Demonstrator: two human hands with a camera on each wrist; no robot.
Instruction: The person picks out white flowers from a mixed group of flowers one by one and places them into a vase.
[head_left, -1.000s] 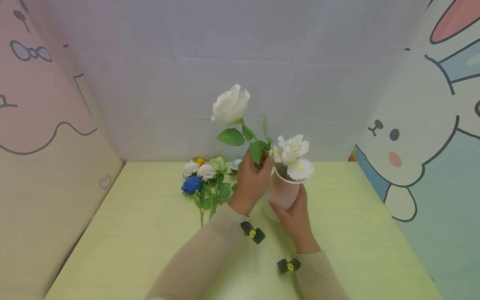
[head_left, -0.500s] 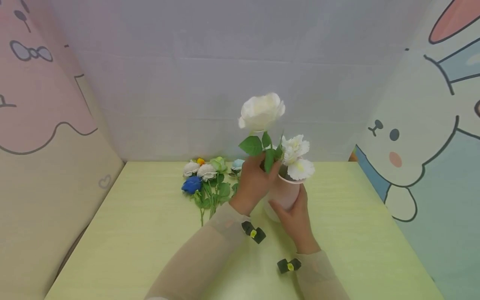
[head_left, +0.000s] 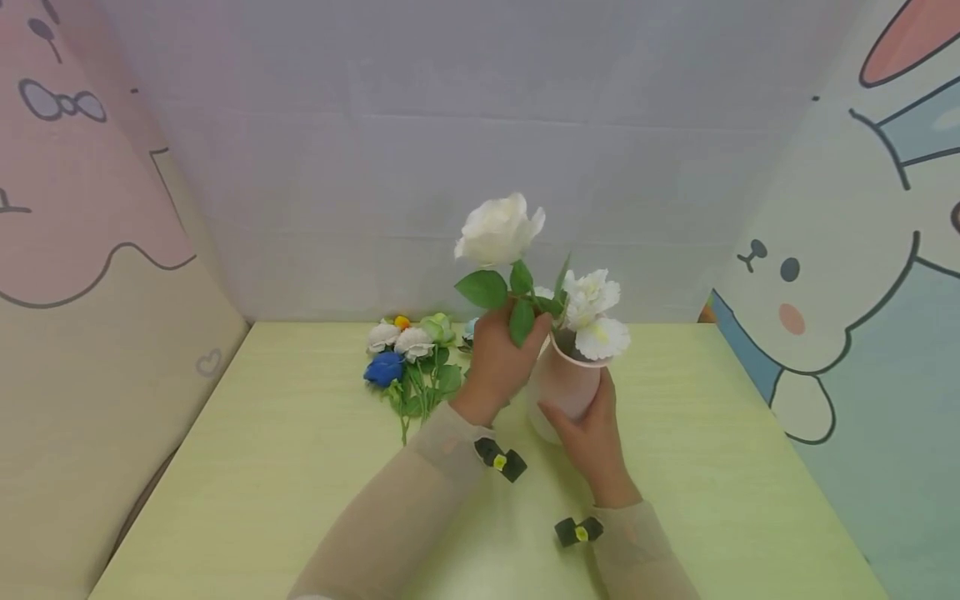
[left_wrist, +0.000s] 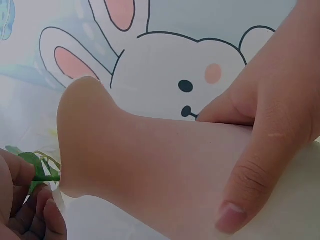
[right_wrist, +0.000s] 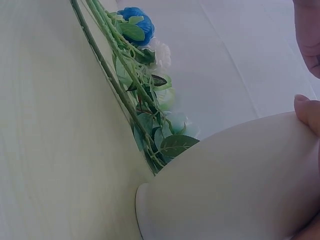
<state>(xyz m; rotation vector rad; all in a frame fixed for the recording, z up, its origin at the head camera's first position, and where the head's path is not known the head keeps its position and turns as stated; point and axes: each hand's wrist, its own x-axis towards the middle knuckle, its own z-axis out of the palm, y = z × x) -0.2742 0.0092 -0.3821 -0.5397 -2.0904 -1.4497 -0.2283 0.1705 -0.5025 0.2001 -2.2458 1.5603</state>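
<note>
In the head view my left hand (head_left: 498,354) pinches the green stem of a white rose (head_left: 498,232) at the mouth of a pale pink vase (head_left: 562,387). The bloom stands above the hand and leans left; its lower stem runs into the vase mouth. My right hand (head_left: 592,433) grips the vase's side, thumb on the near face. White ruffled flowers (head_left: 592,312) stand in the vase, leaning right. The left wrist view shows the green stem (left_wrist: 47,178) between thumb and fingers, right at the vase rim (left_wrist: 62,170).
Left of the vase lies a bunch of flowers on the table (head_left: 285,467): a blue rose (head_left: 384,368), white blooms (head_left: 413,343), a green one (head_left: 437,328) and a small orange one (head_left: 402,322). A pale blue flower (head_left: 468,330) is partly behind my left hand. Printed cloth walls (head_left: 480,142) surround the table.
The white rose has swung right, then partly back left, with my left hand staying at the vase mouth. My right hand and the vase have stayed in place.
</note>
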